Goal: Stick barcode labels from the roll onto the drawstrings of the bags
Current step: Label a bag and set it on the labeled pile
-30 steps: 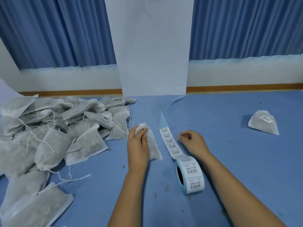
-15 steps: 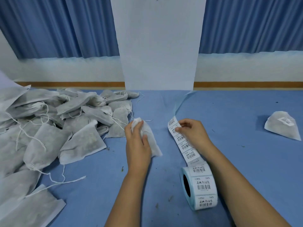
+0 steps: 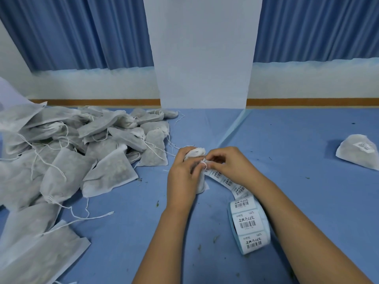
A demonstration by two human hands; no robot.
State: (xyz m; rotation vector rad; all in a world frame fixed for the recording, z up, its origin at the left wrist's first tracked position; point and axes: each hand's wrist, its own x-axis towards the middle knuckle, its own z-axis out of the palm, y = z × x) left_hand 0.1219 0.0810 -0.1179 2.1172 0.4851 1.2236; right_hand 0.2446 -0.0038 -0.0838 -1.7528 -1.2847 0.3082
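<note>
My left hand (image 3: 181, 177) grips a small white drawstring bag (image 3: 195, 153) at mid-table, with its gathered top sticking out above my fingers. The bag's white drawstring (image 3: 203, 162) loops between my two hands. My right hand (image 3: 229, 166) pinches the free end of the label strip (image 3: 227, 182) right against the string and my left fingers. The strip curves down to the barcode label roll (image 3: 249, 227), which stands on its edge under my right forearm.
A big heap of unlabelled white bags (image 3: 67, 158) with loose strings covers the left of the blue table (image 3: 297, 140). One labelled bag (image 3: 357, 153) lies alone at the far right. A white panel (image 3: 203, 58) stands at the back edge.
My right hand has pulled the strip's end left and up to the bag, meeting my left hand. The strip is now arched instead of lying straight. The left hand stays on the bag.
</note>
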